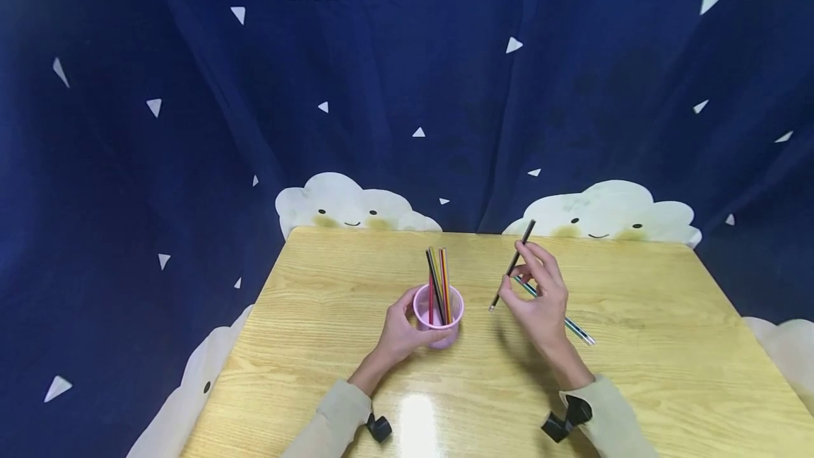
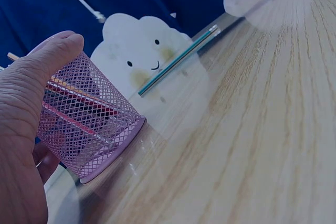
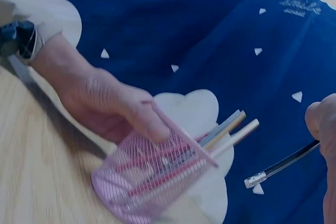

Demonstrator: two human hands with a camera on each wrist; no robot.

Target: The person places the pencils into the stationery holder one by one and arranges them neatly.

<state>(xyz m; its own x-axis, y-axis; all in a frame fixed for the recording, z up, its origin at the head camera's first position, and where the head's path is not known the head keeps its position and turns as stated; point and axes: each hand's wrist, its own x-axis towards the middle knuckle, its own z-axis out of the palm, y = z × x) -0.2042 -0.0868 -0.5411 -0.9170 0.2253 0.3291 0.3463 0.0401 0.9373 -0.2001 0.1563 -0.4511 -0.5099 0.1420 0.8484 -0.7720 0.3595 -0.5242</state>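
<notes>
Mesh cup [image 1: 442, 340] and black pencil [image 1: 512, 264] held

A dark blue curtain [image 1: 381, 76] is hung behind a wooden tabletop [image 1: 668, 345]. The pink mesh cup, near the tabletop's middle, is clasped by the left-hand grip [image 1: 407, 331]. To the cup's right, the black pencil is pinched aslant by the right-hand grip [image 1: 539, 295], above the tabletop. Several coloured pencils [image 1: 436, 288] are held in the cup. A teal pencil [image 1: 580, 331], possibly two, is partly hidden behind the right-hand grip.

A glossy, pale wood-grain tabletop [image 1: 305, 316], bearing a pink mesh cup [image 1: 449, 336] and at least 1 teal pencil [image 1: 579, 330].
The cup stands on its base; well apart, to its right, the pencil lies aslant, light-coloured end nearer the front.
</notes>
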